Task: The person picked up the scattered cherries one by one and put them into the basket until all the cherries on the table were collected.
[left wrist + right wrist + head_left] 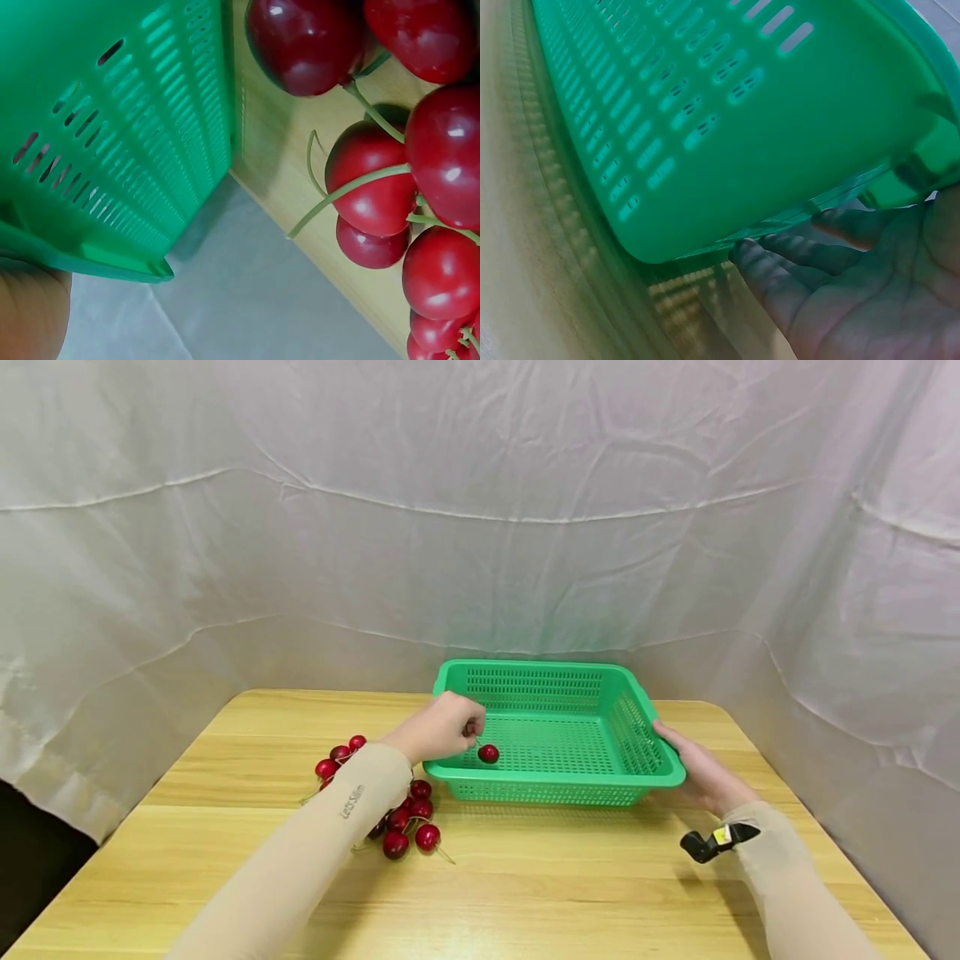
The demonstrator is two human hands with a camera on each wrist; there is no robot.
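My left hand (pixel 446 727) is over the near left part of a green plastic basket (pixel 536 777). It pinches a dark red cherry (pixel 488 753) by its stem, and the fruit hangs below the fingers inside the rim. At the basket's right side, my right hand (pixel 701 768) holds the rim with the thumb on top. Its fingers (pixel 769 281) lie along the outside of the basket wall in the right wrist view. Several more cherries (pixel 396 844) with green stems lie on the table left of the basket, partly hidden under the left forearm.
The wooden table (pixel 540 893) bears the basket and the cherries. White cloth (pixel 480 568) hangs behind it and along both sides. A small black device (pixel 701 846) is strapped at the right wrist.
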